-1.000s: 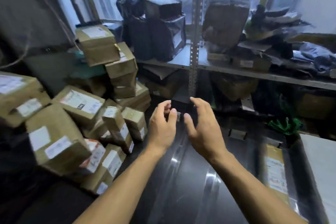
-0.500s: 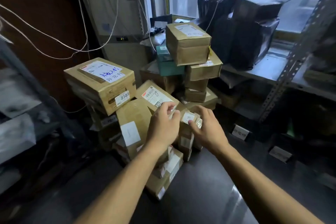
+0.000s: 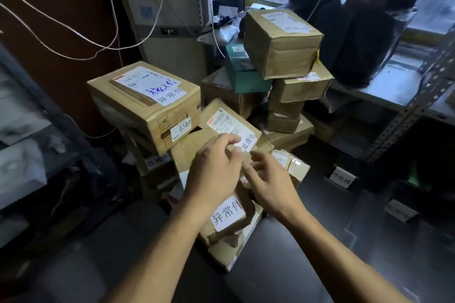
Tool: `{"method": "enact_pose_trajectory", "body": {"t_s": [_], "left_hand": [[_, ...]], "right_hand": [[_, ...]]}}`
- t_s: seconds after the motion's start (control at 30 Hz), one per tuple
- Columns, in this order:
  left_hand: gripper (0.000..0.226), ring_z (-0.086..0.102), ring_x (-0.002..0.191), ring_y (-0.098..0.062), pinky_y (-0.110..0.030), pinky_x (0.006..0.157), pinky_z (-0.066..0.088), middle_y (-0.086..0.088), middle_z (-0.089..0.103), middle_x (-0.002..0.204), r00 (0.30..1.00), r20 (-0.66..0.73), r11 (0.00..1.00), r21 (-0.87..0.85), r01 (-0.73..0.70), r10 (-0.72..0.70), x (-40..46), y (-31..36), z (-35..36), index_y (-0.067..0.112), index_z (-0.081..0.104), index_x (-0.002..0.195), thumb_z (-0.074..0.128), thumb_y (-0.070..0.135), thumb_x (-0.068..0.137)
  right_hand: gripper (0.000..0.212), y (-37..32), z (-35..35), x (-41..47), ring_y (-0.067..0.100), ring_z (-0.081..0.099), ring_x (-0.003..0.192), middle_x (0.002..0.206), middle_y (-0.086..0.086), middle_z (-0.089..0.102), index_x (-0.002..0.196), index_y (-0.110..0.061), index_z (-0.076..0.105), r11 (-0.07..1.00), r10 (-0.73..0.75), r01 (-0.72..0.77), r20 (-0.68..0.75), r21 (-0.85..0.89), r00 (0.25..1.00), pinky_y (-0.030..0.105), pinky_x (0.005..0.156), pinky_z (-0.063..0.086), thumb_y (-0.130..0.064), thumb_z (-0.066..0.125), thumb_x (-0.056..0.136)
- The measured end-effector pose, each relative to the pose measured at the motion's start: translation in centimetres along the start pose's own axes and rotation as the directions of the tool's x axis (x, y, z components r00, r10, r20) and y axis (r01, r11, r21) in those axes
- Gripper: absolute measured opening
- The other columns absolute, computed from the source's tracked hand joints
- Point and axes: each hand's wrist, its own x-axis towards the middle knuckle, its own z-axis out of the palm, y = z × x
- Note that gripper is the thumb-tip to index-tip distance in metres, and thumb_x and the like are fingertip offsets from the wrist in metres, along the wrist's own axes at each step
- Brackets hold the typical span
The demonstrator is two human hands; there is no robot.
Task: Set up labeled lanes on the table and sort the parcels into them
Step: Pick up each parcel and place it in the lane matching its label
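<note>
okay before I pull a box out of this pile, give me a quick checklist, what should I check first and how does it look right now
1. Left hand free: ok, fingers relaxed over the pile, gripping nothing.
2. Right hand free: ok, fingers spread, holding nothing.
3. Label readable on the parcel below the hands: ok, its white handwritten sticker faces up.
4. Stack behind steady: not ok, the top box sits tilted and overhangs the boxes under it.
5. Lane cards set out: cannot tell, one small card stands on the table at right, its writing blurred.
6. Table space to set down: ok, bare dark surface near the right forearm.
</note>
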Motion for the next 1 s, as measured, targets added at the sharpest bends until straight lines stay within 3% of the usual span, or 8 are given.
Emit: {"method": "enact_pose_trajectory", "body": {"t_s": [0.17,0.23,0.33,0.47,0.6,0.7,0.87,1.0], "left_hand": [[0.018,0.065,0.097,-0.003,-0.029,0.084,0.055,0.014,0.071,0.101,0.958,-0.262,0.988,-0.068,-0.136,0.114,-1.6,-0.9,-2.8,0.025,0.07,0.102,0.054,0.026,0.094],[0.02,0.065,0.099,-0.005,-0.026,0.08,0.056,0.01,0.069,0.107,0.86,-0.484,0.967,-0.094,-0.237,0.163,-1.3,-1.0,-4.6,0.023,0.067,0.106,0.052,0.028,0.094],[0.041,0.05,0.127,-0.016,-0.027,0.099,0.047,0.001,0.047,0.139,0.712,-0.699,0.967,-0.13,-0.22,0.068,0.9,-2.3,-6.9,0.015,0.052,0.131,0.054,0.027,0.092],[0.085,0.027,0.146,-0.027,-0.052,0.115,0.032,-0.008,0.017,0.162,0.759,-0.471,0.851,-0.485,0.203,-0.449,4.6,-4.7,-8.0,0.029,0.009,0.156,0.048,0.057,0.085],[0.096,0.021,0.149,-0.027,-0.056,0.117,0.022,-0.002,0.014,0.165,0.752,-0.314,0.797,-0.41,0.443,-0.579,6.1,-6.4,-7.9,0.034,-0.002,0.156,0.034,0.075,0.077],[0.095,0.023,0.148,-0.027,-0.056,0.116,0.025,0.001,0.016,0.165,0.762,-0.269,0.77,-0.472,0.429,-0.589,6.3,-6.8,-8.1,0.039,0.0,0.155,0.037,0.071,0.074],[0.097,0.027,0.147,-0.02,-0.048,0.118,0.027,0.002,0.023,0.163,0.792,-0.388,0.818,-0.529,0.228,-0.472,5.7,-5.6,-8.9,0.039,0.013,0.155,0.046,0.066,0.069],[0.082,0.052,0.128,-0.012,-0.044,0.109,0.042,0.01,0.052,0.144,0.84,-0.401,0.828,-0.552,0.097,-0.366,4.7,-3.8,-8.8,0.041,0.031,0.15,0.052,0.058,0.072]], "right_hand": [[0.046,-3.2,0.3,1.7,-0.003,0.057,0.105,0.13,-0.011,0.058,0.135,-0.029,0.051,0.991,-0.009,0.004,0.036,0.131,0.999,0.021,0.086,0.047,-0.051,0.052,0.095],[0.046,-5.3,0.5,3.7,-0.005,0.056,0.104,0.132,-0.01,0.058,0.137,-0.03,0.049,0.98,-0.053,0.049,0.017,0.192,0.998,0.022,0.087,0.048,-0.05,0.053,0.095],[0.051,-9.0,1.6,7.4,-0.009,0.055,0.102,0.137,-0.009,0.054,0.144,-0.026,0.044,0.966,-0.118,0.12,-0.023,0.229,0.993,0.019,0.09,0.045,-0.046,0.051,0.097],[0.052,-12.3,3.8,12.0,0.009,0.051,0.122,0.143,-0.001,0.054,0.144,-0.019,0.046,0.963,-0.079,0.071,0.02,0.261,0.997,0.024,0.099,0.037,-0.047,0.045,0.1],[0.038,-13.3,5.8,14.0,0.02,0.061,0.111,0.121,0.003,0.067,0.121,-0.021,0.062,0.961,-0.024,-0.006,0.104,0.276,0.994,0.04,0.101,0.046,-0.047,0.046,0.098],[0.02,-13.4,6.2,13.9,0.019,0.065,0.093,0.099,-0.002,0.069,0.098,-0.027,0.063,0.93,-0.004,-0.021,0.066,0.366,0.998,0.051,0.092,0.052,-0.042,0.051,0.095],[0.033,-13.5,5.0,11.9,0.015,0.065,0.101,0.106,-0.007,0.069,0.108,-0.027,0.065,0.881,-0.038,0.046,-0.027,0.471,0.999,0.045,0.092,0.053,-0.05,0.054,0.087],[0.032,-12.5,2.1,9.5,0.01,0.065,0.092,0.096,-0.013,0.071,0.097,-0.034,0.069,0.822,-0.036,0.076,-0.082,0.564,0.996,0.041,0.085,0.054,-0.058,0.056,0.079]]}}
